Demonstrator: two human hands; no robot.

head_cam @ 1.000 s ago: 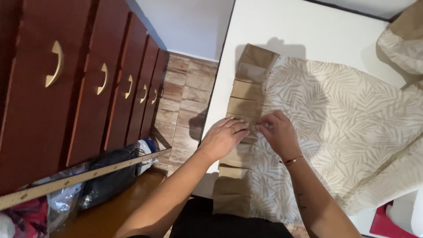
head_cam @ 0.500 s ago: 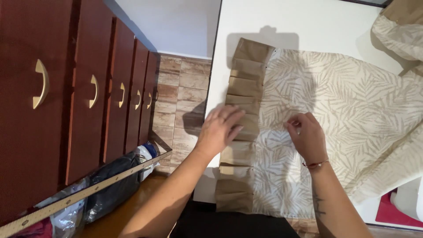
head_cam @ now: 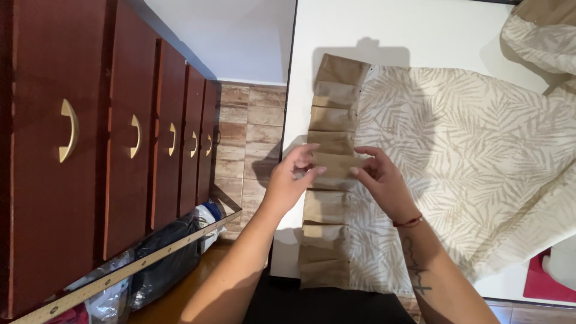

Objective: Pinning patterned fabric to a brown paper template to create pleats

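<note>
Pleated tan band (head_cam: 331, 168) runs top to bottom thru center of frame, sewn along left edge of leaf-print cloth (head_cam: 468, 162) on white table (head_cam: 420, 30). Both hands meet at one pleat mid-band. Left hand (head_cam: 291, 177) comes in from band's left side, fingers curled, pinching pleat edge; right hand (head_cam: 381, 180) from the right, thumb + fingers closed on same fold. Band's long axis lies crosswise to both grips; neither hand clearly nearer. Dark red cabinet doors (head_cam: 90, 150) w/ brass handles fill left of frame.
</note>
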